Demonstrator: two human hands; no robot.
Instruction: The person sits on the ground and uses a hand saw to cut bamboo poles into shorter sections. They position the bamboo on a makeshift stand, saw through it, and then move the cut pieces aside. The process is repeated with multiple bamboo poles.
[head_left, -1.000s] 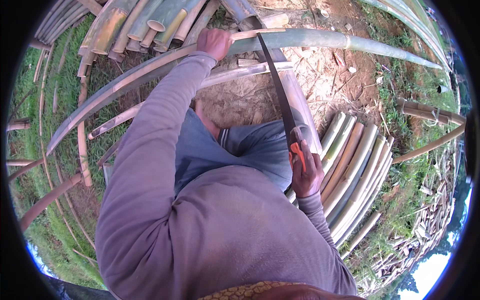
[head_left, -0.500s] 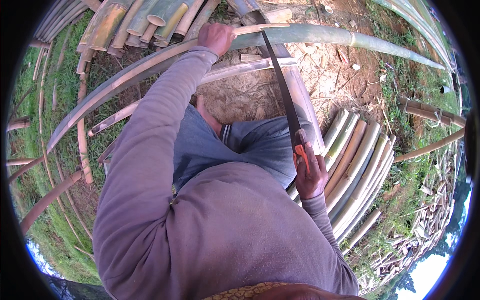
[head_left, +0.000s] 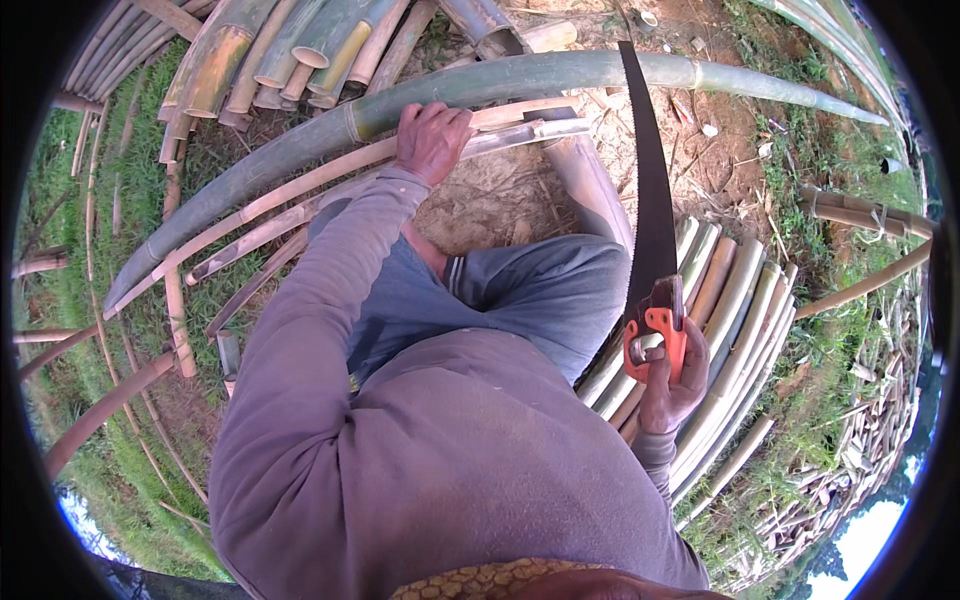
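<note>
My left hand (head_left: 433, 145) is closed over a pale brown bamboo strip (head_left: 310, 184), which curves away to the lower left. Just beyond the strip lies a long green bamboo pole (head_left: 540, 75), apart from my fingers. In my right hand (head_left: 678, 390) is a handsaw (head_left: 652, 200), held by its orange handle. Its dark blade points up and away, with its flat side showing and its tip past the green pole at the right. Whether the blade touches the pole I cannot tell. Another split bamboo length (head_left: 250, 240) lies on the near side of the strip.
A thick bamboo piece (head_left: 592, 190) lies beneath the lengths, beyond my knee. Cut bamboo poles (head_left: 735, 330) are stacked at my right, and more bamboo tubes (head_left: 320, 40) are piled at the far left. Scattered bamboo offcuts (head_left: 860, 450) cover the ground at the far right.
The handsaw has moved right and turned its flat side up, its tip leaving the strip's end. My left hand has brought the strip nearer to me, away from the green pole.
</note>
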